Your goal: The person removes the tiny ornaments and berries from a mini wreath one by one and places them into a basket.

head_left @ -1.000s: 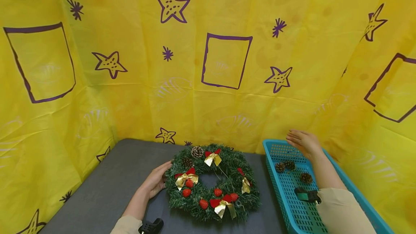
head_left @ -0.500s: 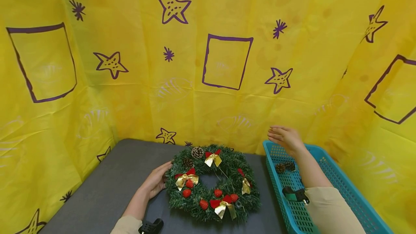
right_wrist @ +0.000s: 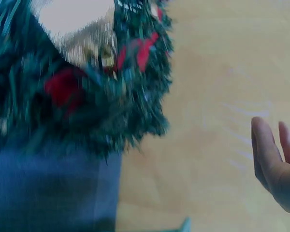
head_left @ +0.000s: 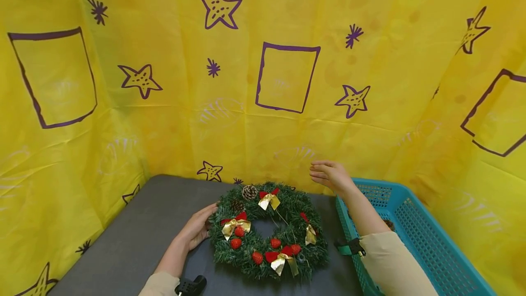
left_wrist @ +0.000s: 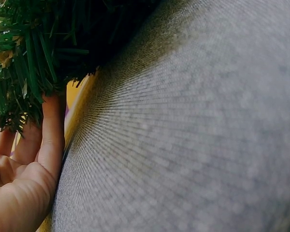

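Observation:
A green Christmas wreath (head_left: 223, 252) lies on the dark table, dressed with red-and-gold bows, red strawberry-like berries and two pine cones (head_left: 249, 192) at its upper left. My left hand (head_left: 198, 227) touches the wreath's left edge; in the left wrist view its fingers (left_wrist: 52, 130) reach fairly straight into the green tips. Up past the wreath's far right side, my right hand (head_left: 332, 176) hangs in the air, fingers loosely extended. Nothing shows between those fingers (right_wrist: 267, 145) in the right wrist view, where the wreath is blurred.
A blue perforated plastic basket (head_left: 437, 236) stands at the right, partly behind my right forearm. One pine cone (head_left: 389, 224) shows inside it. The grey table (head_left: 135, 232) meets a yellow curtain (head_left: 185, 127) with purple stars at the back and sides.
My right hand has moved left, from above the basket to beyond the wreath's upper right. Its forearm now hides most of the pine cones in the basket. Left hand and wreath stay put.

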The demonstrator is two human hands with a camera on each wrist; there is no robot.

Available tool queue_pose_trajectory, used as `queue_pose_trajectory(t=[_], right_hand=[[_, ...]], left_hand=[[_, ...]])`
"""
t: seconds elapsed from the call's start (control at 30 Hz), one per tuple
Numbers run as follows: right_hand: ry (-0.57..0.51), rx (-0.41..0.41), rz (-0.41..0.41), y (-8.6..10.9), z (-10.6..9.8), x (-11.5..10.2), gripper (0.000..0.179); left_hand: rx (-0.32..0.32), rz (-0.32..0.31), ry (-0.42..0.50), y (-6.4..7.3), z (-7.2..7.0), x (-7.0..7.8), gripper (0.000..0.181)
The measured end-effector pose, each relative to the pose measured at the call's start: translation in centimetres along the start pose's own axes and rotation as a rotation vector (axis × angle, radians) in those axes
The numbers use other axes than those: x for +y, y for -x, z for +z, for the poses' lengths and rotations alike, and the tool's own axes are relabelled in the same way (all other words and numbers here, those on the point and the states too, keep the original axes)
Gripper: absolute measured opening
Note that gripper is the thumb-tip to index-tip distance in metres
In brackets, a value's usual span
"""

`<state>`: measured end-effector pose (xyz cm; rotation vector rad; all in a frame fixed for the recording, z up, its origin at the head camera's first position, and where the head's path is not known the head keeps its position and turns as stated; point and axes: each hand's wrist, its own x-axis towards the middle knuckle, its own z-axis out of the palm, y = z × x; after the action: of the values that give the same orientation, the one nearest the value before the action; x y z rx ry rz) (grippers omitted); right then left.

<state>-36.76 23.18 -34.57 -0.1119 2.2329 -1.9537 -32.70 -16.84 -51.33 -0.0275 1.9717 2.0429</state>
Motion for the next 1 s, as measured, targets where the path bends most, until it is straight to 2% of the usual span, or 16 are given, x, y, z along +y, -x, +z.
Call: queue_pose_trajectory(t=[0.23, 0.33, 0.37, 0.43, 0.57, 0.6, 0.67, 0.73, 0.87, 0.93, 1.0], right_hand=[[0.034, -0.03, 0.003, -1.4, 3.0, 0.5, 0.047], [0.028, -0.079, -0.032, -2.2, 4.0, 1.3, 0.043], [0.02, -0.1, -0.038, -3.6, 3.9, 2.5, 0.044], [-0.023, -0.176, -0.08, -7.6, 2.8, 6.1, 0.045], [-0.069, -0.282, -0.096, -16.9, 0.3, 14.1, 0.049], [-0.072, -0.303, -0.101, -17.8, 0.2, 14.8, 0.049], [-0.066, -0.303, -0.082, -17.3, 1.1, 14.4, 0.049], [-0.047, -0.269, -0.056, -14.4, 3.0, 11.8, 0.048], [-0.024, -0.152, 0.036, -6.8, 7.6, 4.6, 0.046], [-0.015, -0.116, 0.062, -4.6, 9.0, 2.4, 0.043], [-0.022, -0.103, 0.086, -3.5, 9.7, 1.2, 0.042]], left_hand=[[-0.008, -0.007, -0.002, -0.3, 0.0, -0.1, 0.066], [-0.014, -0.009, 0.0, -0.2, 0.1, 0.0, 0.068], [-0.013, -0.01, 0.002, -0.2, 0.1, 0.1, 0.068], [-0.01, -0.011, 0.007, -0.2, 0.0, 0.1, 0.068], [-0.004, -0.009, 0.001, -0.1, 0.0, 0.1, 0.066], [-0.004, -0.008, 0.001, -0.1, 0.0, 0.1, 0.066], [-0.004, -0.007, -0.003, -0.1, 0.0, 0.2, 0.066], [-0.007, -0.011, 0.0, 0.0, 0.1, 0.2, 0.064], [-0.006, -0.016, -0.004, 0.0, 0.1, 0.2, 0.063], [-0.004, -0.015, -0.006, 0.0, 0.0, 0.1, 0.064], [-0.004, -0.014, -0.009, -0.1, 0.0, 0.0, 0.065]])
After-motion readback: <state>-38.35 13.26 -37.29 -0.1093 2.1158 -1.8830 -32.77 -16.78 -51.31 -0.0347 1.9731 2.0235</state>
